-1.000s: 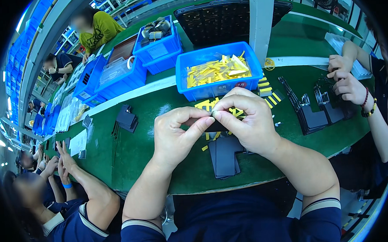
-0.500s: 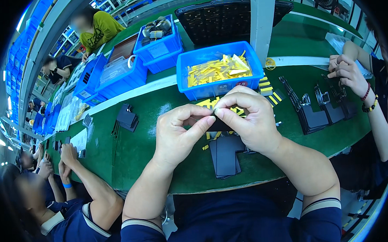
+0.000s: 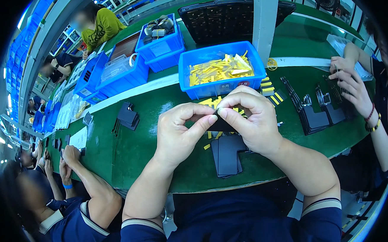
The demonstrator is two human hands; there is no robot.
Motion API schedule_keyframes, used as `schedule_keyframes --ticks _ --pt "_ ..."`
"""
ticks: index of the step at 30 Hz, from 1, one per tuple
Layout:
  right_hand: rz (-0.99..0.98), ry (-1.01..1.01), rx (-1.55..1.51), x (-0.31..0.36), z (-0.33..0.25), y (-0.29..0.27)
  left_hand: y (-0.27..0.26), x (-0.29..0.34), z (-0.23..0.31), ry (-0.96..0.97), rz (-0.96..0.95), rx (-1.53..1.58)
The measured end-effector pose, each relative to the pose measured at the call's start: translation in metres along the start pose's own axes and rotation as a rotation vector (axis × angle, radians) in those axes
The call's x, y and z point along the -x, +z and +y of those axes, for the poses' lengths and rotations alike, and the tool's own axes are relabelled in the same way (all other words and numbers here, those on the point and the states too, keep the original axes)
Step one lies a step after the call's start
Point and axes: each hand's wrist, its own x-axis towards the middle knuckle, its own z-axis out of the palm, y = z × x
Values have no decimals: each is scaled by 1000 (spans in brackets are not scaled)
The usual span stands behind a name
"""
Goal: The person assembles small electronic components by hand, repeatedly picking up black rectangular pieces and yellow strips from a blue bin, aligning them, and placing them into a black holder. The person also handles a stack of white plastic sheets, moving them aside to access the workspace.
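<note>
Over the table my left hand (image 3: 177,132) and my right hand (image 3: 252,120) meet, thumbs and forefingers pinched tip to tip. A tiny dark piece shows between the fingertips, but its kind cannot be made out. Just below the fingers is a dark surface, partly covered by the hands; whether it is held or lying there is unclear. Beneath my right hand a loose stack of flat black L-shaped pieces (image 3: 226,156) lies near the table edge. Yellow strips (image 3: 210,102) are scattered on the green table behind my fingers.
A blue bin (image 3: 220,87) of yellow strips stands beyond my hands. More black pieces lie at left (image 3: 128,116) and in a row at right (image 3: 315,118), near a co-worker's hands (image 3: 348,77). Another co-worker's arm (image 3: 90,173) rests at left. A white post (image 3: 265,22) rises behind the bin.
My hands stay pinched together, with only a slight shift of the fingertips. The co-worker's hands at right have moved slightly lower. The whole view has shifted a little.
</note>
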Motion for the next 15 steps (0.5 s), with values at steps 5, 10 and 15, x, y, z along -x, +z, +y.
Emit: schedule_keyframes --ticks 5,10,15 --pt "49 87 -132 -1 5 -1 -6 -2 -1 0 -45 -127" --pt "37 117 -185 0 6 -1 -8 -5 -1 56 -56 -144" --pt "26 120 -178 0 3 -1 -9 -3 2 96 -62 -171"
